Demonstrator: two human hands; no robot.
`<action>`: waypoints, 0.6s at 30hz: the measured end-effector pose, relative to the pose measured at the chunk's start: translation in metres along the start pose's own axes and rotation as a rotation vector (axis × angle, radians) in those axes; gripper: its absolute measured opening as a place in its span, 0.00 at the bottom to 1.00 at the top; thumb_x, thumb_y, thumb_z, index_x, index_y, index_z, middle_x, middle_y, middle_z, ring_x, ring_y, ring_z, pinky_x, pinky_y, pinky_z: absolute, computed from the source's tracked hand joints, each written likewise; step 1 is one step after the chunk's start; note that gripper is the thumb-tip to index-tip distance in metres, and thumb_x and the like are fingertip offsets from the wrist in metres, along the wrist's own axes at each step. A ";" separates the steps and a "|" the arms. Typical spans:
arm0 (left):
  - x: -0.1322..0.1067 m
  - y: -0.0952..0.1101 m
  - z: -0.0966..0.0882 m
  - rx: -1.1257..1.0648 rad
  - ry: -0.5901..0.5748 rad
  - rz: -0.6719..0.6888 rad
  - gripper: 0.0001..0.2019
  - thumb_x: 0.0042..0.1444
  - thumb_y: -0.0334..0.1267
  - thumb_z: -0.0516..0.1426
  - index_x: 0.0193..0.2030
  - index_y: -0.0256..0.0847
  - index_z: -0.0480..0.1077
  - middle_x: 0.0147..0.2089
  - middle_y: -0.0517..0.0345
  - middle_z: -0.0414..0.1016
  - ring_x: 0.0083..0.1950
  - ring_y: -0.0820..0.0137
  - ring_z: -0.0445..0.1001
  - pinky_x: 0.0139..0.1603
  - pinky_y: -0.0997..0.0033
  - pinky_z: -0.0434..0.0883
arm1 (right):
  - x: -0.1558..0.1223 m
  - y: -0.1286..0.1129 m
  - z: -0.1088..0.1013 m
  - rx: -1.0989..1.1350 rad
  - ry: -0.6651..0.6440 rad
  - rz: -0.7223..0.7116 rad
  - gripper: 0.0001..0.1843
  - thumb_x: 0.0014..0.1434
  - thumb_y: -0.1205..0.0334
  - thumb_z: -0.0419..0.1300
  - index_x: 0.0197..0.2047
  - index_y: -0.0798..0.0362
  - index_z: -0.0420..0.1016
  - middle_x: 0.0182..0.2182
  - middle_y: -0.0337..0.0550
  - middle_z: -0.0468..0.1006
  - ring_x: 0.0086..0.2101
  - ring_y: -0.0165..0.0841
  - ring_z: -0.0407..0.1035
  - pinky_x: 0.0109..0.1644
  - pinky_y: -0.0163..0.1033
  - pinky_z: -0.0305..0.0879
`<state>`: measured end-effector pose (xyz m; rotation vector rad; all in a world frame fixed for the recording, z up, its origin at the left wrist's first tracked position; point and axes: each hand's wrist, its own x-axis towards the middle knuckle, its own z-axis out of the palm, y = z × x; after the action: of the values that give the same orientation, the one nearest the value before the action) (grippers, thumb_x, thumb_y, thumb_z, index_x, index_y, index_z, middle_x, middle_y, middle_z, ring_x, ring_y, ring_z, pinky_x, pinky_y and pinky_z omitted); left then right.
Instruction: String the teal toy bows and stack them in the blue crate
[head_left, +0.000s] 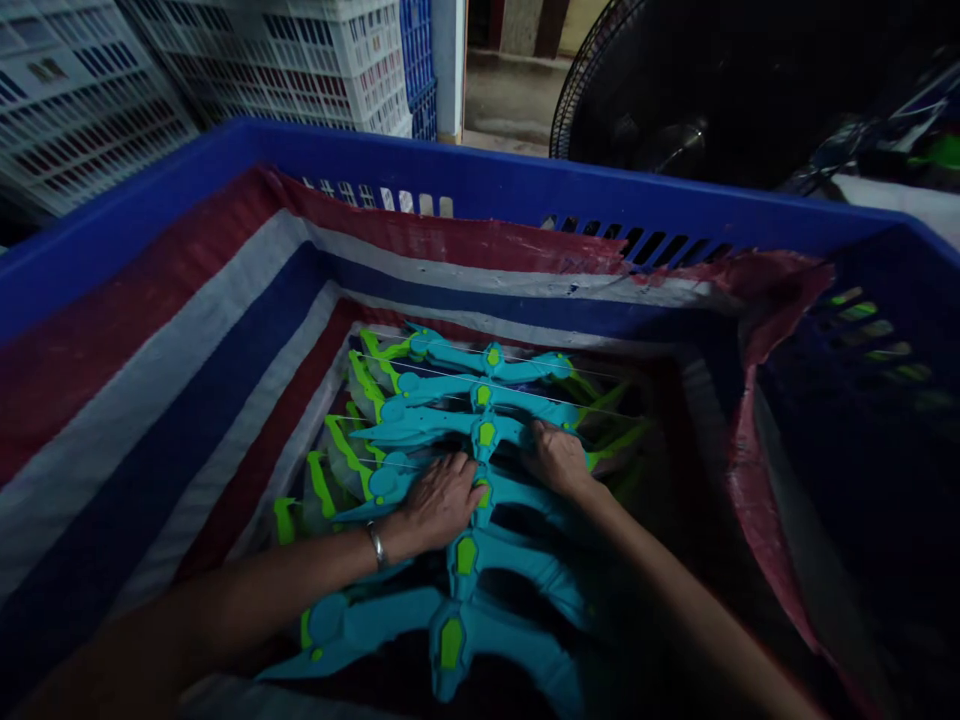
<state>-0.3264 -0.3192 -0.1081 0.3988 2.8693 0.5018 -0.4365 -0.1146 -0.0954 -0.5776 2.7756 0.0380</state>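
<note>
Several teal toy bows (487, 432) with lime-green tips and centre pieces lie in a row, one behind another, with thin pale strings across them. My left hand (442, 500), with a silver bracelet at the wrist, is closed over a teal bow beside its green centre piece. To the right, my right hand (559, 455) curls its fingers around the right limb of a bow in the middle of the row. Its fingertips are partly hidden. The nearest bow (450, 645) lies in front of both hands, its right end in shadow.
A large blue crate (480, 180) surrounds the bows, lined with a red, white and blue striped sheet (247, 330) whose right edge is torn. White slatted crates (300, 60) are stacked behind on the left. A large fan (600, 80) stands behind the crate.
</note>
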 end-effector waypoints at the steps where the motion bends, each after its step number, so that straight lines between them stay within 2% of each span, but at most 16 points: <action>1: -0.001 -0.001 0.000 -0.017 0.008 -0.008 0.12 0.73 0.42 0.48 0.52 0.40 0.69 0.52 0.47 0.72 0.54 0.55 0.72 0.57 0.53 0.71 | 0.001 -0.001 0.002 -0.008 0.013 -0.011 0.15 0.65 0.59 0.60 0.53 0.57 0.72 0.51 0.54 0.77 0.52 0.43 0.73 0.48 0.38 0.64; 9: -0.002 0.002 0.004 -0.023 0.025 -0.056 0.11 0.73 0.41 0.48 0.52 0.41 0.67 0.54 0.46 0.70 0.54 0.55 0.71 0.57 0.52 0.71 | 0.007 -0.011 0.005 -0.036 0.005 -0.039 0.12 0.65 0.66 0.57 0.51 0.60 0.70 0.50 0.58 0.75 0.52 0.44 0.70 0.53 0.41 0.64; 18: -0.001 0.002 0.005 -0.011 0.022 -0.042 0.13 0.73 0.41 0.47 0.56 0.40 0.66 0.56 0.45 0.70 0.55 0.55 0.70 0.58 0.51 0.71 | 0.014 -0.023 0.018 -0.094 0.043 -0.031 0.16 0.69 0.74 0.43 0.51 0.61 0.70 0.47 0.60 0.74 0.49 0.46 0.69 0.48 0.43 0.64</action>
<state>-0.3235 -0.3166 -0.1114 0.3321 2.8880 0.5173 -0.4346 -0.1392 -0.1162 -0.6525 2.8183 0.1517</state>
